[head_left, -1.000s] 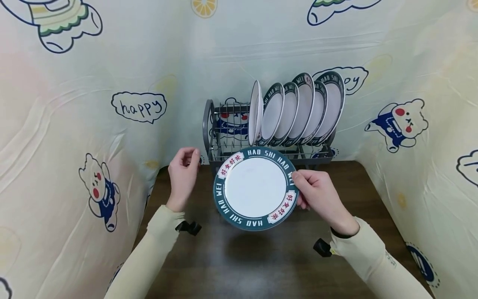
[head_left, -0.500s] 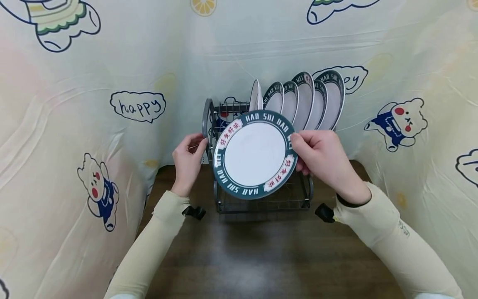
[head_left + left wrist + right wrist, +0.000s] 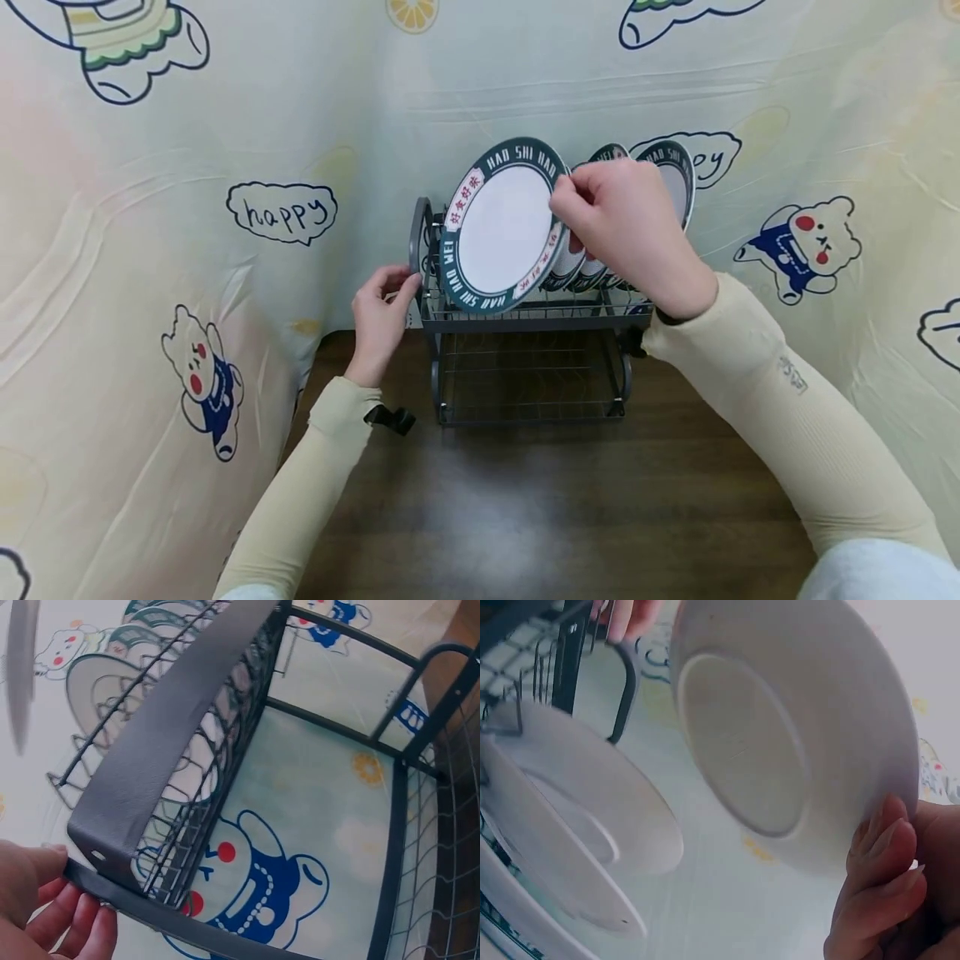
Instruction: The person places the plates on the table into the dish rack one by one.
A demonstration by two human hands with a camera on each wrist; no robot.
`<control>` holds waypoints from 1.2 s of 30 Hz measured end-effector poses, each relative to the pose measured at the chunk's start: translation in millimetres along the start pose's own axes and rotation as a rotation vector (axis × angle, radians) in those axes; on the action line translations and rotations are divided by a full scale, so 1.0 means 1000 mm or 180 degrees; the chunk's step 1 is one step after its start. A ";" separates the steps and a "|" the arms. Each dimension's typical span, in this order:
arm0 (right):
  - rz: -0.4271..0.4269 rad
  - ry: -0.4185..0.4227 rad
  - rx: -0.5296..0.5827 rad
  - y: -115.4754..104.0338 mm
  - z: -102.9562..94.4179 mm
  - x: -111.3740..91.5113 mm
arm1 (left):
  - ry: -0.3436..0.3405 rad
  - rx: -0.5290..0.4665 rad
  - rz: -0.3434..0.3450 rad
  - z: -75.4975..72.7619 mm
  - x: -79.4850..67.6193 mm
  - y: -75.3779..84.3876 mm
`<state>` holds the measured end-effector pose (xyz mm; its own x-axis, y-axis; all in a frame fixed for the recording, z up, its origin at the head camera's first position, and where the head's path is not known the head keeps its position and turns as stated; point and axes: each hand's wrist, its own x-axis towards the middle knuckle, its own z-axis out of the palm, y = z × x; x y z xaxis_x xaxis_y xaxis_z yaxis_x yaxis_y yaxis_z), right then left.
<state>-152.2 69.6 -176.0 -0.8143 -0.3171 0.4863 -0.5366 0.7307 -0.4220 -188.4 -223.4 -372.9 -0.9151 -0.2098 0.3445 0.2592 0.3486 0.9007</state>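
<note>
My right hand pinches the right rim of a round plate with a white middle and a dark green lettered border. That plate is held tilted above the left part of a dark metal dish rack; its plain white underside shows in the right wrist view, with my fingers against it. On the rack's left side frame, my left hand grips the bar between thumb and fingers, as the left wrist view also shows. Several similar plates stand on edge in the rack's upper tier, partly hidden behind the held plate and right hand.
A lower wire tier lies under the upper one. The rack stands at the back of a dark wooden table. A pale printed cloth hangs close behind and at both sides.
My right hand has carried the plate up and away from me, from in front of the rack to above its upper tier. The left hand has moved onto the rack's side frame.
</note>
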 end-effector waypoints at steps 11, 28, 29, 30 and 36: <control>-0.0003 -0.0027 -0.0851 -0.009 0.019 0.040 | -0.0146 0.0102 0.0027 0.000 0.004 0.003; 0.0036 -0.0543 -0.2026 -0.027 0.068 0.058 | -0.0088 0.0183 -0.0045 -0.001 0.001 0.002; 0.0042 -0.0579 -0.2055 -0.027 0.070 0.058 | -0.0091 0.0180 -0.0017 -0.001 0.001 0.002; 0.0048 -0.0626 -0.2086 -0.027 0.072 0.057 | -0.0095 0.0181 0.0013 0.000 0.000 0.001; 0.0076 -0.0757 -0.2171 -0.029 0.084 0.058 | -0.0108 0.0192 0.0128 0.000 0.001 0.001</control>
<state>-202.7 -21.3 -199.5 -0.8919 -0.3627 0.2703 -0.3236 0.9291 0.1788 -189.1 -222.9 -371.4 -0.9145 -0.1637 0.3701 0.2779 0.4108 0.8683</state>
